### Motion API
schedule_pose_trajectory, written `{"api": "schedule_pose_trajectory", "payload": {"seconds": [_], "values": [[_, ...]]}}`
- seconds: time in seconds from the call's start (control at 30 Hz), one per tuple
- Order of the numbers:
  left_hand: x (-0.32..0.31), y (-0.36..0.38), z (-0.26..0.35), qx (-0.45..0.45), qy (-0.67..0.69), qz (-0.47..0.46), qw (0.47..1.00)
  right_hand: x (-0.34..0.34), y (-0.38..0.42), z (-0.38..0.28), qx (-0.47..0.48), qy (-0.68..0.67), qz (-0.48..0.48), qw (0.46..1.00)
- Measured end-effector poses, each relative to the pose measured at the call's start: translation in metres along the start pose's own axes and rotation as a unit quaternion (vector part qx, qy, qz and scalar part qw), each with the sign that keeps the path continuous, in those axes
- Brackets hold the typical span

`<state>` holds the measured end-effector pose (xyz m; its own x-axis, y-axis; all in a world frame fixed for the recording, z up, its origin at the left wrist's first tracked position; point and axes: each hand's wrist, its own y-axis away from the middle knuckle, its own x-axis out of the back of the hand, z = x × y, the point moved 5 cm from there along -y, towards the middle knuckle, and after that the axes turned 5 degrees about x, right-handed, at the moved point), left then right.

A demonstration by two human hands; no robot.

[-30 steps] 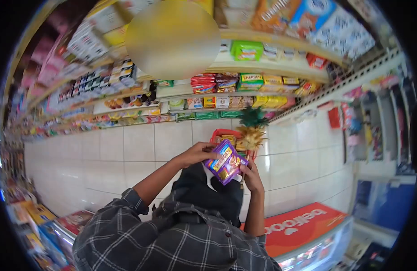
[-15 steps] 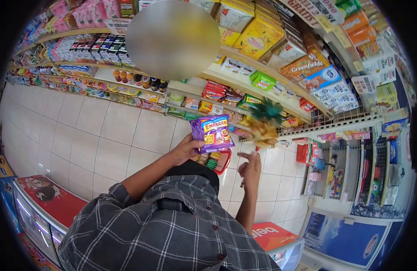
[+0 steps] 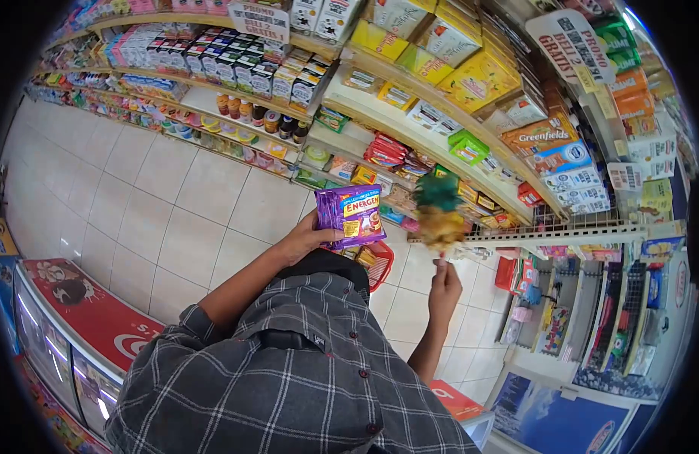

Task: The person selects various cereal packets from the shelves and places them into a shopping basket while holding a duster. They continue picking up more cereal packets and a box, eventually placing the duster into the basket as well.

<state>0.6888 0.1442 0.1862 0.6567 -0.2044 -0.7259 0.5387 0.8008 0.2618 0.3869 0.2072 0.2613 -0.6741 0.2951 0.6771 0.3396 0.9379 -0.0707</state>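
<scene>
Purple packets (image 3: 351, 216) in the left hand (image 3: 305, 240), duster (image 3: 439, 216) in the right hand (image 3: 445, 290)

Stocked shelves (image 3: 432, 125) span the upper view, beyond pale floor tiles (image 3: 190, 198). Below the packets shows a partly hidden red basket (image 3: 382, 266). The duster, green and gold, is blurred; right thumb and fingers pinch its stem. The left thumb presses the packets' front, its fingers hidden behind.

The feather duster (image 3: 440, 212) is blurred, its strands smeared together, and most of its handle is hidden by the right hand (image 3: 445, 291). Behind the purple Energen sachets (image 3: 351, 216), the fingers of the left hand (image 3: 308, 240) are hidden, and the sachets' smallest print is illegible. The sachets and dark trousers (image 3: 330, 266) partly cover the red basket (image 3: 381, 266). The bottom edge cuts off the plaid shirt (image 3: 289, 386).
</scene>
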Motion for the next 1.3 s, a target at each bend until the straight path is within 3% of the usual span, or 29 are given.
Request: {"api": "schedule_pose_trajectory", "payload": {"seconds": [0.03,0.13,0.17,0.2,0.3,0.4,0.5,0.53,0.6,0.63,0.73,0.8,0.87,0.9,1.0,1.03,1.07,1.13,1.17,1.23,1.3], "values": [[0.003,0.001,0.001,-0.001,-0.005,0.008,1.000,-0.001,-0.002,-0.009,-0.012,-0.082,0.027,0.996],[0.011,0.000,0.006,-0.010,-0.032,0.012,0.999,-0.030,0.014,-0.044,0.038,-0.097,-0.101,0.989],[0.013,-0.001,0.007,-0.014,-0.042,0.009,0.999,-0.042,0.020,-0.053,0.127,-0.041,-0.162,0.978],[0.014,0.000,0.008,-0.014,-0.047,0.006,0.999,-0.048,0.022,-0.081,0.115,0.019,-0.219,0.969],[0.010,0.010,0.013,-0.009,-0.053,0.003,0.999,-0.053,-0.015,-0.020,0.045,-0.019,-0.095,0.994],[0.004,0.019,0.016,-0.023,-0.014,-0.011,1.000,-0.048,-0.035,0.019,-0.065,-0.106,-0.084,0.989],[0.005,0.019,0.008,0.020,0.026,-0.058,0.998,-0.066,-0.012,-0.038,-0.143,-0.321,-0.131,0.927],[0.001,0.019,0.008,0.026,0.014,-0.072,0.997,-0.079,-0.006,-0.045,-0.118,-0.369,-0.189,0.902],[-0.011,0.017,0.010,0.035,-0.011,-0.098,0.995,-0.106,0.010,-0.038,-0.154,-0.478,-0.243,0.830],[-0.011,0.012,0.007,0.021,-0.065,-0.089,0.994,-0.112,0.010,-0.034,-0.168,-0.456,-0.245,0.839],[-0.012,0.007,0.005,0.102,-0.178,0.009,0.979,-0.126,0.006,-0.033,-0.216,-0.422,-0.236,0.848],[-0.002,0.001,0.001,-0.012,-0.269,0.110,0.957,-0.129,0.003,-0.031,-0.257,-0.433,-0.211,0.838],[0.003,0.003,0.014,-0.117,-0.392,0.211,0.888,-0.126,-0.003,-0.033,-0.250,-0.409,-0.176,0.860],[0.000,0.009,0.022,-0.111,-0.344,0.220,0.906,-0.122,-0.008,-0.031,-0.233,-0.376,-0.167,0.881],[-0.019,0.005,0.018,0.009,-0.204,0.085,0.975,-0.113,-0.018,-0.053,-0.121,-0.278,-0.130,0.944],[-0.024,-0.004,0.011,-0.019,-0.186,0.041,0.982,-0.118,-0.018,-0.068,-0.060,-0.259,-0.121,0.956],[-0.019,-0.006,0.009,-0.047,-0.189,0.068,0.978,-0.118,-0.018,-0.080,0.001,-0.239,-0.111,0.965],[-0.018,-0.008,0.014,-0.105,-0.193,0.121,0.968,-0.116,-0.017,-0.090,-0.009,-0.217,-0.180,0.959],[0.001,-0.010,0.014,-0.018,-0.162,0.157,0.974,-0.112,-0.013,-0.103,-0.019,-0.244,-0.203,0.948],[0.032,-0.009,0.007,0.017,0.000,0.098,0.995,-0.090,0.001,-0.147,-0.081,-0.335,-0.290,0.893],[0.040,0.001,0.009,0.025,0.131,0.037,0.990,-0.074,-0.004,-0.129,-0.071,-0.289,-0.243,0.923]]}}
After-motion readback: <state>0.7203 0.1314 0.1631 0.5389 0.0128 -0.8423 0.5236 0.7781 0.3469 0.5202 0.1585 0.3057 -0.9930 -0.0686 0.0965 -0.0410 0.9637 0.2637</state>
